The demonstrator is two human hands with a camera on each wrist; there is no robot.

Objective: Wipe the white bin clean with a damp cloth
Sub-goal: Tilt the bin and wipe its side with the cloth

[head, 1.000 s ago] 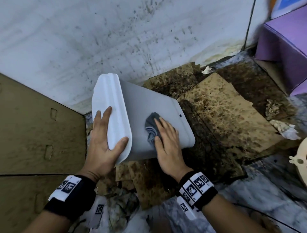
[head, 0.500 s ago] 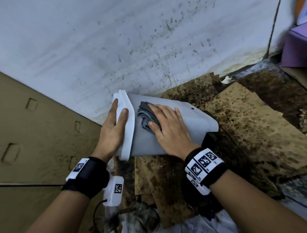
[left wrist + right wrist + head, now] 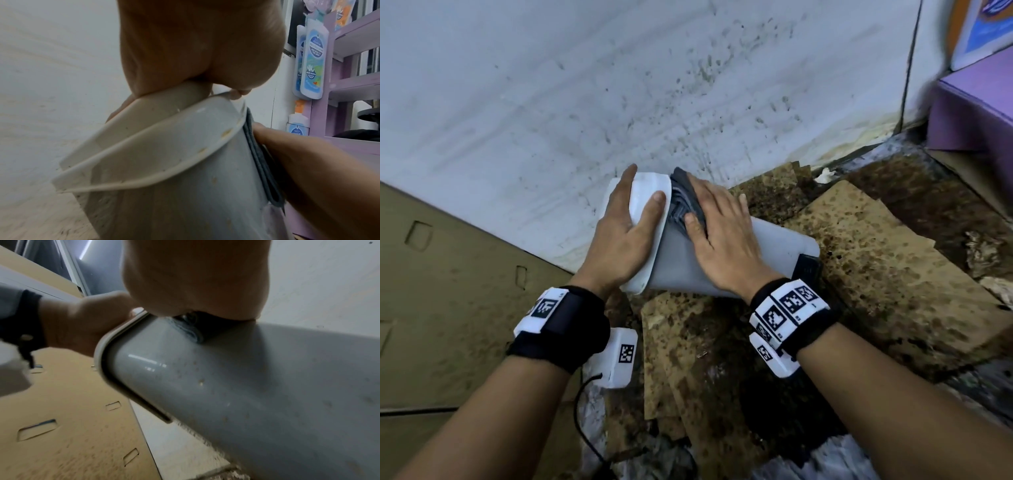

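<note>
The white bin lies tilted on its side on stained cardboard, its rim toward the wall. My left hand grips that rim, thumb on the outer face and fingers over the far edge. My right hand lies flat on the bin's upper side and presses a folded grey cloth against it just below the rim. The left wrist view shows the speckled bin with the cloth under the right hand. The right wrist view shows the cloth on the bin.
Brown-stained cardboard sheets cover the wet floor under and around the bin. A spattered white wall stands right behind it. A brown cardboard panel is at left, a purple shelf unit at right, paper scraps near it.
My right hand slid the cloth along the bin's side up to the rim. The bin turned and its rim end rose toward the wall, my left hand still on the rim.
</note>
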